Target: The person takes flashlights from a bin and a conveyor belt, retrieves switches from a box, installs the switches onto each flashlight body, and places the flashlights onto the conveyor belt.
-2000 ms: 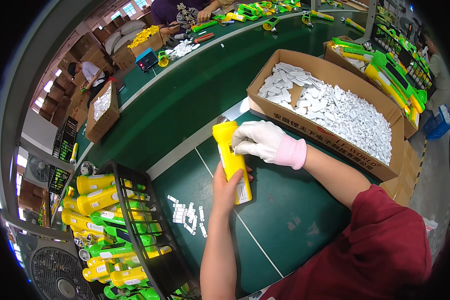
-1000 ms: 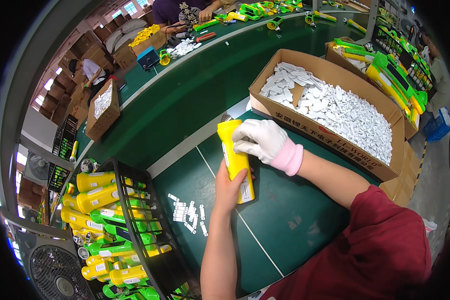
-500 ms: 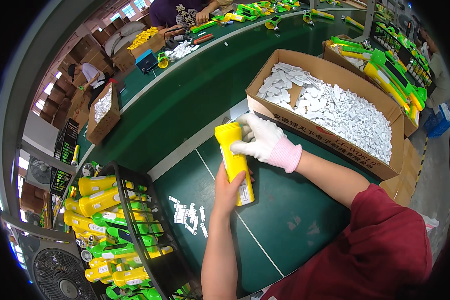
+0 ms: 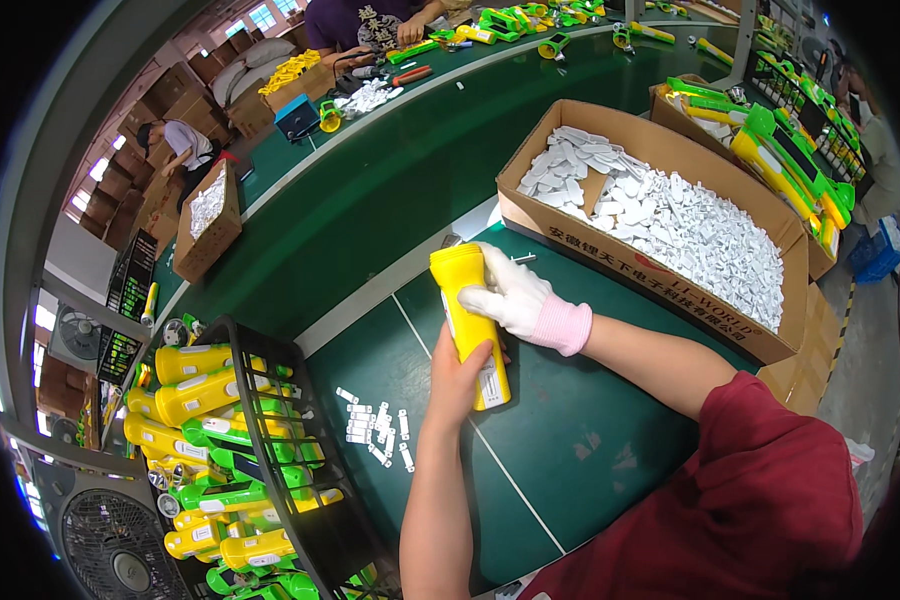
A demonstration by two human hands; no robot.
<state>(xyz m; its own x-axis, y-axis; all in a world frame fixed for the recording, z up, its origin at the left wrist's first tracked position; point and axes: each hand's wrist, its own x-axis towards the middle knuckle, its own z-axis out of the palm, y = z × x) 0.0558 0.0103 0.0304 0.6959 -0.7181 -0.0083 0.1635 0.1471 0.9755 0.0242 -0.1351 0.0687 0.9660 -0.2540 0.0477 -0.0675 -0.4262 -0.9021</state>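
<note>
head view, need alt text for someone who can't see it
A person holds a yellow flashlight over a green worktable, bare left hand gripping its lower body, white-gloved right hand on its upper part. Behind is a cardboard box of small white parts; a black crate of yellow and green flashlights stands left.

A yellow plastic flashlight (image 4: 467, 320) is sitting mid-frame above the green table, tilting head-up toward the upper left, its white-labelled handle pointing lower right.

Yellow torch (image 4: 467, 310) mid-body hidden by gloved right hand (image 4: 515, 295); left-hand (image 4: 460, 375) fingers behind it.
</note>
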